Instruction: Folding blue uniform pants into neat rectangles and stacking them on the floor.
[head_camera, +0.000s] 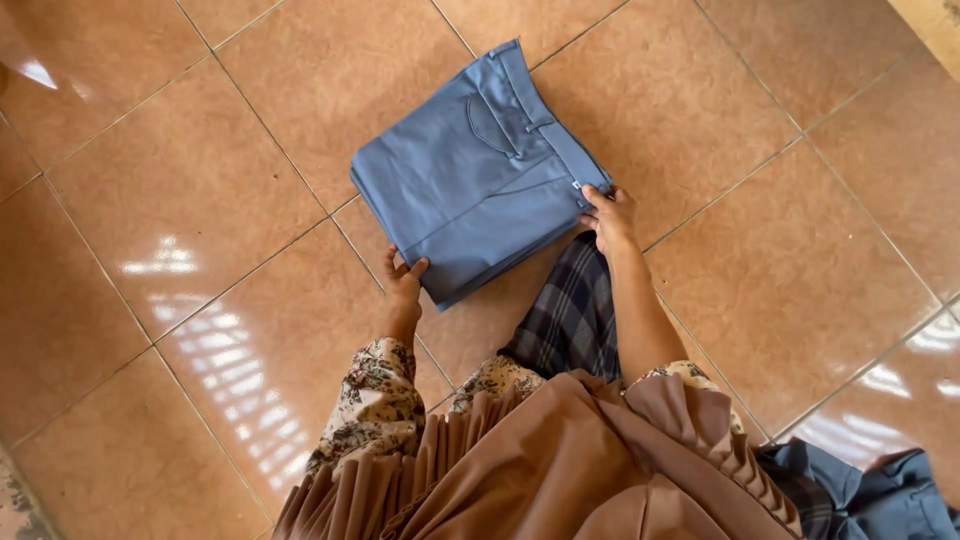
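Head cam looking straight down here. Left hand (404, 282) sits at the near-left corner of the folded trousers (470, 175), fingers curled up around that corner and thumb spread, so it's touching the edge of the fold, but I can't really tell if it's pinching the cloth or just resting against it. Right hand (610, 215) is on the right corner of the same bundle, right by the waistband, fingers lying flat over the cloth and pressing on it, not closed around anything. So both hands are at the two near corners of the pile, one each side.

The trousers are blue-grey, folded into a rough square, sitting flat on the floor (180, 200) and turned a bit like a diamond. Waistband with belt loops and a curved pocket seam runs along the far-right edge.

Just under the near edge of the fold, between the two forearms, a dark plaid cloth (570, 315) pokes out toward the person. It's touching the trousers, partly tucked beneath them as far as I can see.

Nearer still there's a brown pleated garment (560, 460) filling the bottom of the shot, and floral sleeves (375, 400) on the arms.

Bottom right corner has another crumpled blue-grey garment (890, 495) well apart from the folded one.

Floor is glossy orange-brown tile with window glare on the left.
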